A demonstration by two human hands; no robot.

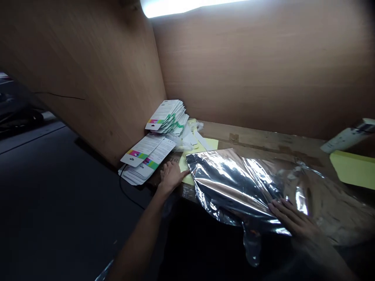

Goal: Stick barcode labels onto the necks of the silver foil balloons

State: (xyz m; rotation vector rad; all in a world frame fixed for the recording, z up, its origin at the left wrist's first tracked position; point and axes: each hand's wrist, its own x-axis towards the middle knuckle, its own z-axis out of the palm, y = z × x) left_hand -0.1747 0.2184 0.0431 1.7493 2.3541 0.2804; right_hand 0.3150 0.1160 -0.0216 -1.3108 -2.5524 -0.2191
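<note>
Scuffed wooden bench [258,138] before me, my right hand [293,218] lies open on a crinkled silver foil bag [234,183], while my left hand [171,177], seemingly gripping nothing, rests open by a yellow sheet [187,166] near stacked printed cards [146,156].

The tiny words on the stacked cards [148,156] are too small to read, and the shiny silver bag [231,183] hides part of the yellow paper [211,143]. The white tube [347,136] and the yellow block [354,169] get cut off at the right edge – so does the bright lamp [190,6] at the top.
</note>
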